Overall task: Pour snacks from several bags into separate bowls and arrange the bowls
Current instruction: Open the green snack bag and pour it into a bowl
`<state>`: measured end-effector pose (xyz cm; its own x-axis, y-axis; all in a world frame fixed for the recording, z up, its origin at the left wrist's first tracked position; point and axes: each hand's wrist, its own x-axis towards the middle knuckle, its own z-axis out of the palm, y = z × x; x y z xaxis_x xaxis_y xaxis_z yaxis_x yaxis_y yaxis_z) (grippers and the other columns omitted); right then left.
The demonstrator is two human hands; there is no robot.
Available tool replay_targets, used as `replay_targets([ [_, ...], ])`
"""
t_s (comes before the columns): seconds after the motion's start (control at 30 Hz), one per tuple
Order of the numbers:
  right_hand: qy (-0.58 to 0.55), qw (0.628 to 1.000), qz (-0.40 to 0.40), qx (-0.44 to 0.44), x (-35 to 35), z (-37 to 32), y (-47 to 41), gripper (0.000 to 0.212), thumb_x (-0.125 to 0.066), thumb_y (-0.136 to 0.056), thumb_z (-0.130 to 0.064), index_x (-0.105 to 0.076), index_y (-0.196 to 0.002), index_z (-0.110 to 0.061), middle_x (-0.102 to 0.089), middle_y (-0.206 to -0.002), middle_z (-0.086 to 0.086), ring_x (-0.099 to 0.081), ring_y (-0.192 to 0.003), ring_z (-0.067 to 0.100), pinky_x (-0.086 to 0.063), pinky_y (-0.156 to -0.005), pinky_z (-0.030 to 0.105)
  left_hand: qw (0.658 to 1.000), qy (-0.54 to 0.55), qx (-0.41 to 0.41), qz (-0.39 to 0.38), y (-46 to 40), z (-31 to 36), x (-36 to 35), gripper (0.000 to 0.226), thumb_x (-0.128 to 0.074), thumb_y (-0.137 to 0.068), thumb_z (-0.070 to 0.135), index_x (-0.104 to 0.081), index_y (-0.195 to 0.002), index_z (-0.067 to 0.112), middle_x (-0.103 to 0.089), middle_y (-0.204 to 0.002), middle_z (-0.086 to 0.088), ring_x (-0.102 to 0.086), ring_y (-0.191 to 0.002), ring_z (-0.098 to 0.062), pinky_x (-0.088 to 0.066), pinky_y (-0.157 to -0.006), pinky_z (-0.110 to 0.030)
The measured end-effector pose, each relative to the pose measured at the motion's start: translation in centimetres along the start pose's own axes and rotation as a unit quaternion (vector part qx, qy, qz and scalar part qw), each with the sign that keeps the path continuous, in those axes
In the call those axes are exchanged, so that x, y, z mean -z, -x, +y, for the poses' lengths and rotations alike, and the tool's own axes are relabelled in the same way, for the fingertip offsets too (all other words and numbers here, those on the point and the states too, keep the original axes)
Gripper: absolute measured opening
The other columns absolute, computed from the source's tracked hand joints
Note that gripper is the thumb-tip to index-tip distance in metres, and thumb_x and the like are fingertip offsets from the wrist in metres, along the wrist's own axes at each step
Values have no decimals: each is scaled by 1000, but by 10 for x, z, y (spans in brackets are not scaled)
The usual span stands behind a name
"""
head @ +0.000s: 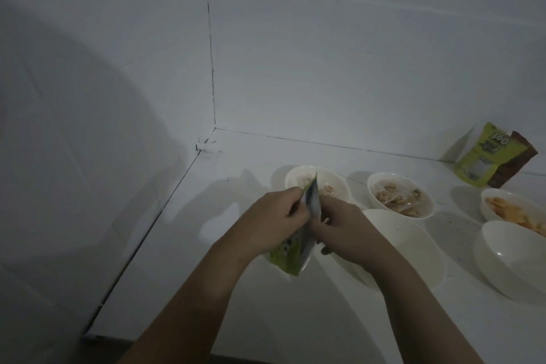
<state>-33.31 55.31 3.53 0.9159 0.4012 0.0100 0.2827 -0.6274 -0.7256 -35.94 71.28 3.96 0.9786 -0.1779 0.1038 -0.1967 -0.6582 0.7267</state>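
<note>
Green bag (291, 248) pinched at its top edge by left hand (273, 220) and right hand (344, 233). Empty bowl (413, 248) right of grip. Top is best parted gently, mouth kept upright until over bowl.

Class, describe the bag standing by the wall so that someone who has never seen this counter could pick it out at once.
Start at the white counter and follow its back edge to the far right, past the row of bowls. There, a yellow-green bag leans upright against the wall, with a brown pack just behind it. Unlike the green bag held in both hands, nobody touches it, and it bears large numerals near its top.
</note>
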Motion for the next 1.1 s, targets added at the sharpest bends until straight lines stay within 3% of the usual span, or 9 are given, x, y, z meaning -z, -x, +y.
replay_targets([
  [0.07,-41,999,0,-25,1,0,1,17,-53,-96,-19,-69,-103,-16,-73,-93,1,-71,-78,14,-60,-56,26,998,14,30,-55,1,2,3,12,-52,-93,31,-50,-82,26,-57,-78,8,-55,-69,-7,-41,-59,-19],
  [0.13,-72,997,7,-41,4,-1,2,19,-52,-96,-12,-69,-102,-9,-71,-95,7,-71,-81,17,-59,-56,24,997,3,55,-51,2,1,4,10,-56,-89,30,-56,-81,23,-59,-76,6,-59,-71,-11,-41,-59,-19],
  [0.27,-98,990,66,-83,10,-2,4,16,-55,-91,-4,-52,-87,12,-65,-92,26,-73,-65,26,-63,-64,44,972,-135,122,151,4,-8,11,41,-57,-87,30,-33,-55,20,-35,-54,5,-36,-52,-14,-25,-57,-28],
  [0.33,-100,988,65,-96,7,-3,6,16,-55,-90,-3,-50,-88,13,-64,-94,29,-74,-61,26,-63,-66,47,964,-144,141,176,7,-13,11,42,-57,-87,31,-30,-56,20,-32,-55,5,-30,-52,-14,-25,-61,-29],
  [0.47,-99,989,67,-85,5,-5,6,15,-56,-90,-5,-56,-89,10,-66,-90,22,-73,-65,23,-64,-61,36,981,4,181,72,8,-14,11,35,-56,-89,42,-35,-72,21,-41,-70,2,-38,-61,-12,-29,-55,-26],
  [0.6,-96,990,76,-67,3,-7,4,16,-53,-91,-6,-56,-87,10,-63,-94,22,-69,-78,25,-60,-57,27,948,187,248,-73,10,-9,11,22,-53,-93,23,-35,-106,20,-46,-111,-6,-53,-100,-22,-55,-79,-40],
  [0.8,-185,970,117,-109,-5,-13,2,15,-46,-96,-7,-54,-92,5,-67,-99,15,-73,-76,21,-63,-62,35,945,272,182,15,8,-18,10,24,-40,-97,3,-28,-108,21,-40,-108,4,-49,-96,-16,-54,-89,-55],
  [0.97,-185,968,-3,-168,-15,-27,7,27,-58,-96,-39,-66,-100,-14,-72,-97,9,-74,-81,25,-63,-66,33,936,278,198,84,5,-20,6,29,-37,-94,4,-25,-108,26,-40,-114,-3,-50,-112,-29,-56,-87,-54],
  [1.1,-158,969,-83,-173,-16,-27,8,18,-69,-89,-24,-70,-102,-11,-74,-100,10,-74,-88,25,-63,-72,32,945,242,205,82,5,-31,4,36,-42,-91,-1,-24,-107,26,-37,-109,-1,-47,-107,-25,-56,-87,-51],
])
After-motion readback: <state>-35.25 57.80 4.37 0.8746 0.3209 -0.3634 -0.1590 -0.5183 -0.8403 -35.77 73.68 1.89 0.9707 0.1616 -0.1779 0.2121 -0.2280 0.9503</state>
